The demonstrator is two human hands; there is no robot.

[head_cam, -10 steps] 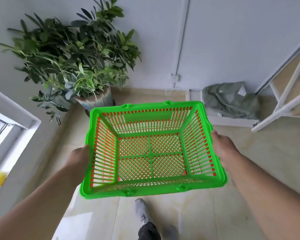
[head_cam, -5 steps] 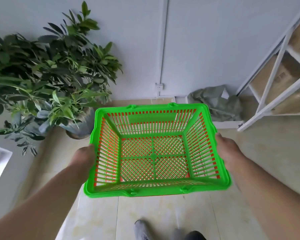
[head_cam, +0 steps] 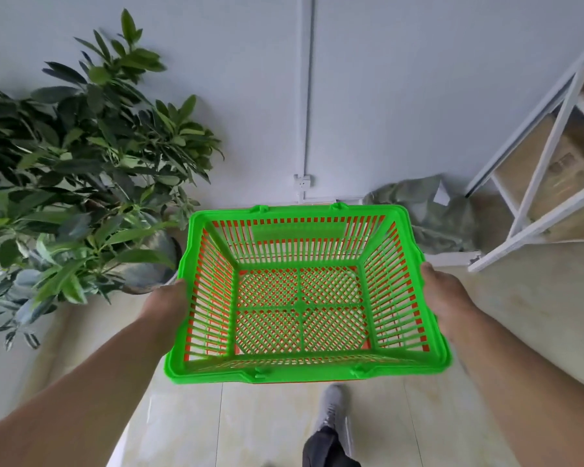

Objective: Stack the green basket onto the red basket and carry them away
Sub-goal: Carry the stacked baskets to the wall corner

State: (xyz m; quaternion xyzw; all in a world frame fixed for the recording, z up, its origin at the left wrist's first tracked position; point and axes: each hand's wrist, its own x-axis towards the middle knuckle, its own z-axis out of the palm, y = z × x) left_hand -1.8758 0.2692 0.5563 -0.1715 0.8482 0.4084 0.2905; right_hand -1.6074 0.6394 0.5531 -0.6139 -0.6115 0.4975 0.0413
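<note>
A: Where do we have the green basket (head_cam: 304,291)?

B: We hold it up in front of us, over the tiled floor (head_cam: 536,318), with its open top toward us. It sits nested inside the red basket (head_cam: 201,261); we see the red only as orange-red slats showing through the green mesh on the walls and bottom.

A: And our grip?

B: Our left hand (head_cam: 166,306) is against the green basket's left wall just under the rim, and our right hand (head_cam: 444,299) is against its right wall. Each holds its side of the stacked pair. The fingers go beneath and behind the walls, so we cannot tell exactly how they curl, but both hands carry the load between them.

A: What lies around the green basket?

B: Left of it and beyond stands a potted plant (head_cam: 81,183), its pot just past the basket's far left corner. Straight beyond the basket is the white wall (head_cam: 402,96) with a small socket (head_cam: 303,183) low down. Beyond its far right corner lies a crumpled grey-green cloth (head_cam: 432,210), and further right a white shelf frame (head_cam: 550,183). Below the near rim we see our grey shoe (head_cam: 332,411) on the floor.
</note>
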